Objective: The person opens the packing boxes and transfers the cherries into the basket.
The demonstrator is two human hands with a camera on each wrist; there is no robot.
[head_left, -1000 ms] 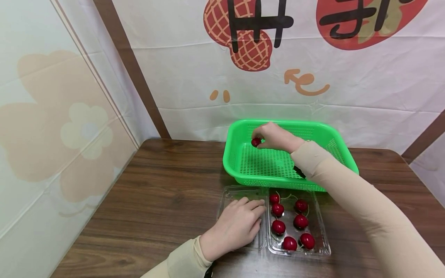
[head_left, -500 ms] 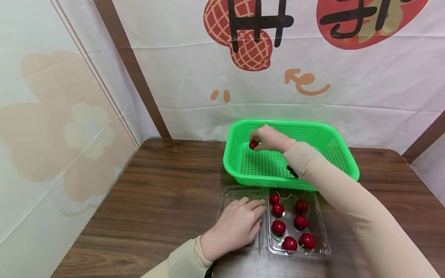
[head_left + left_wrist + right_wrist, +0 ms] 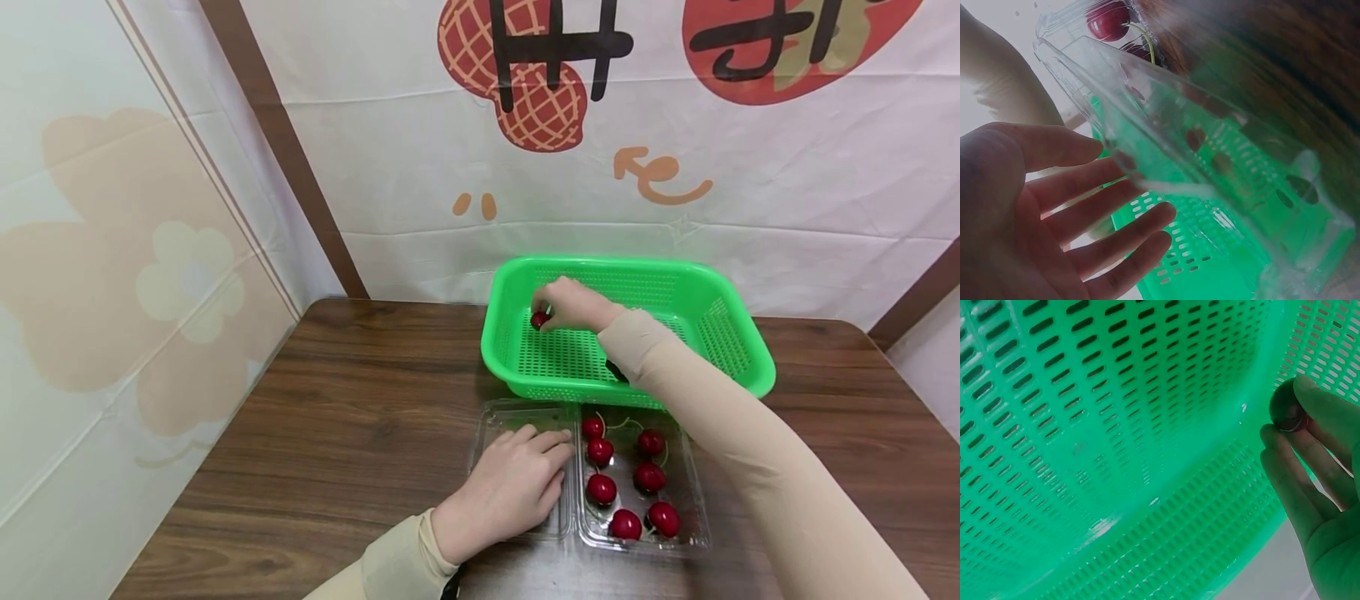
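Note:
Inside the green basket (image 3: 495, 350), near its left end, my right hand (image 3: 573, 305) pinches a dark red cherry (image 3: 539, 320) between thumb and fingertips. The right wrist view shows that cherry (image 3: 1288, 407) held close to the perforated basket walls. My left hand (image 3: 510, 482) lies with its fingers extended over the left half, the lid, of a clear plastic clamshell box (image 3: 486, 433). In the left wrist view the left hand's fingers (image 3: 1116, 250) are spread and hold nothing. Several cherries (image 3: 649, 477), some with green stems, lie in the box's right half.
The basket and box stand on a dark wood table (image 3: 360, 400), the basket just behind the box. A printed cloth backdrop (image 3: 390, 167) hangs right behind the table, and another panel (image 3: 90, 292) borders its left side.
My right hand has moved left and lower within the basket, carrying the cherry. The left hand and the cherries in the box stay where they were.

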